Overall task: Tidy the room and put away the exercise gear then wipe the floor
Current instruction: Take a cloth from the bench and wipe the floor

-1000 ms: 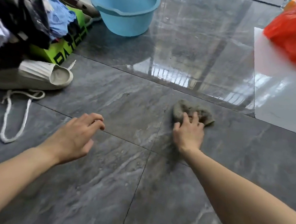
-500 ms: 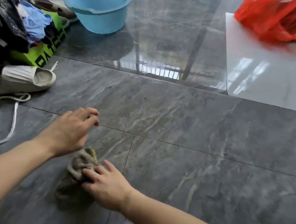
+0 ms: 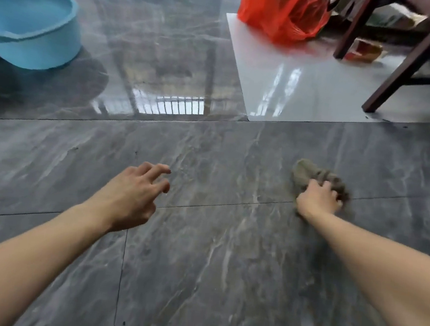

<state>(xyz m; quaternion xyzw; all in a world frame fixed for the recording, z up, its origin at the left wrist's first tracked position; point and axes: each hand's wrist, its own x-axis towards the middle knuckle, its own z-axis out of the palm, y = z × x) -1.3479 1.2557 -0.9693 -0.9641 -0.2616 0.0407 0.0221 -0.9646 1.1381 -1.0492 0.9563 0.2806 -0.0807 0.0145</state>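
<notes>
- Right hand (image 3: 317, 200): palm down on a crumpled grey-brown rag (image 3: 313, 174), fingers curled into the cloth and pinning it flat to the floor (image 3: 196, 280). The arm is reached well out to the right.
- Left hand (image 3: 132, 196): empty, fingers loosely spread and half bent, low over the tiles or resting on them; contact cannot be told.
- Governing relation: the rag lies under and just beyond the right hand's fingertips, well apart from the left hand, so the right hand alone is placed to drive the wipe. The rag's bunched length runs roughly left to right, close to a grout line (image 3: 230, 205) (which passes just under the right wrist).
- Judgement: wiping is in hand; the open tile between the two hands is the likeliest ground for a return stroke leftward.
- Surroundings: blue basin (image 3: 31, 29) far left; red plastic bag (image 3: 282, 13) on a white tile (image 3: 296, 86) ahead; dark wooden furniture legs (image 3: 404, 63) far right.
</notes>
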